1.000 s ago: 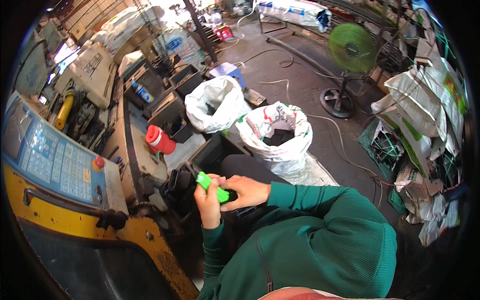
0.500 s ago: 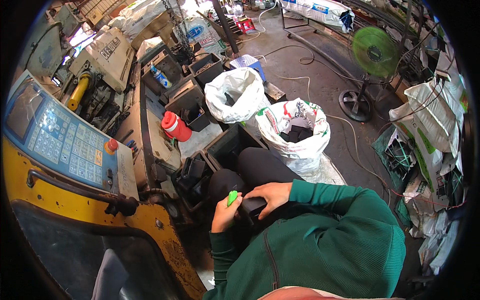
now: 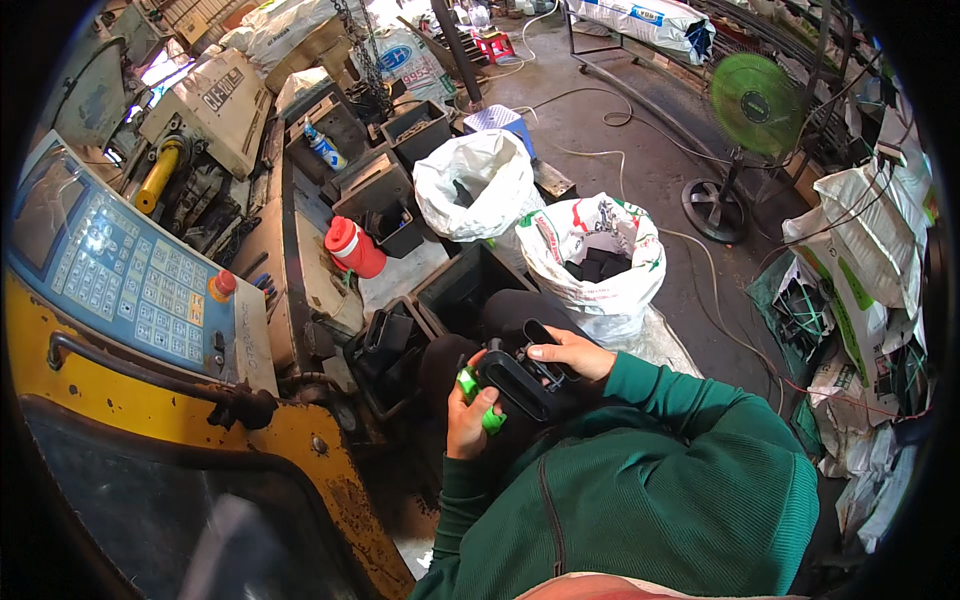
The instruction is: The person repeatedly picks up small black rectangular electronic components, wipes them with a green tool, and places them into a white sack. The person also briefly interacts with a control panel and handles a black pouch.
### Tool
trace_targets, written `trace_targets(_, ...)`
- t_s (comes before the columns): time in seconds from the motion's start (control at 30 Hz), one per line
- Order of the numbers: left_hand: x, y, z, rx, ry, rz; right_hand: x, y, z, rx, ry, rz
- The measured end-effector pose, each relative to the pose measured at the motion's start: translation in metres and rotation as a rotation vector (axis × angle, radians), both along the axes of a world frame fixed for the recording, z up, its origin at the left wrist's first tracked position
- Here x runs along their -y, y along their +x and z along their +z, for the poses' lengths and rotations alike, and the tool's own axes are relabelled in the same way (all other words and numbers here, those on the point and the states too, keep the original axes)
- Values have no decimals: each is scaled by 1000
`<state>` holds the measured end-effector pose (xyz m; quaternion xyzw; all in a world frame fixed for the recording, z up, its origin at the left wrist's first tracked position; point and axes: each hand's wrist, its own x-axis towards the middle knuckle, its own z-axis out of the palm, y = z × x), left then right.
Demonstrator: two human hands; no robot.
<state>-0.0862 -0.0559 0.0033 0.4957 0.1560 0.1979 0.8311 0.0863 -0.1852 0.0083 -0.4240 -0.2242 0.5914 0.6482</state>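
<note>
Over my lap I hold a black molded plastic part (image 3: 516, 388) with a long oval recess and thin branching pieces on its right side. My left hand (image 3: 466, 425) is closed round a bright green-handled tool (image 3: 493, 421) and also steadies the part's left end. No blade shows, so the tool's exact kind is unclear. My right hand (image 3: 580, 357) grips the part's right side, thumb on top. Just beyond my knees stands a white sack (image 3: 592, 292) with black pieces inside. To the left of my knees sits a bin of black parts (image 3: 385, 345).
A machine control panel (image 3: 125, 270) with a red button stands at left above a yellow frame (image 3: 300, 450). Ahead are a dark crate (image 3: 440, 290), a second white sack (image 3: 440, 205) and a red jug (image 3: 355, 248). A green fan (image 3: 752, 105) and stacked sacks (image 3: 850, 250) are at right.
The black part has come up into view between my hands, its oval recess now showing. My right hand has moved right, and the green tool has turned in my left hand.
</note>
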Motion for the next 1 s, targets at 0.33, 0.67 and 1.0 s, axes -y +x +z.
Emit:
trace_targets(0.33, -13, -5, -7, 7, -177, -88, -14, -2, -27, 358, -30, -290)
trace_targets(0.67, 15, 11, 41, -128, 426, 73, -24, 6, -46, 410, -102, -433)
trace_targets(1.0, 5, 9, 47, -245, 631, 41, -14, 14, -37, 1043, -250, -415)
